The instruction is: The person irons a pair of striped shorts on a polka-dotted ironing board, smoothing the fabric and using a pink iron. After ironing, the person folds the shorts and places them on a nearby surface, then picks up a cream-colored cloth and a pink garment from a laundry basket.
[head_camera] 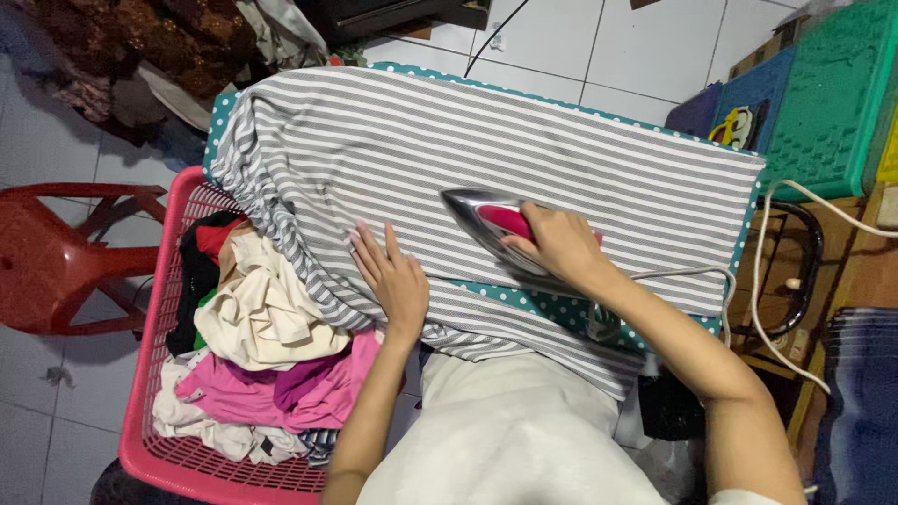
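Iron (491,229) gripped in right hand (557,245) mid striped cloth (393,150) | left hand (395,281) flat, fingers spread, just left of iron | risk: scorching fabric or burnt fingers if it drifts

Bare forearms, no sleeves to the elbows; pale cream garment over the lap, near, between both arms.

Striped cloth (561,150) lies open beyond the iron (491,229), while the full laundry basket (154,411) crowds the board's left edge.
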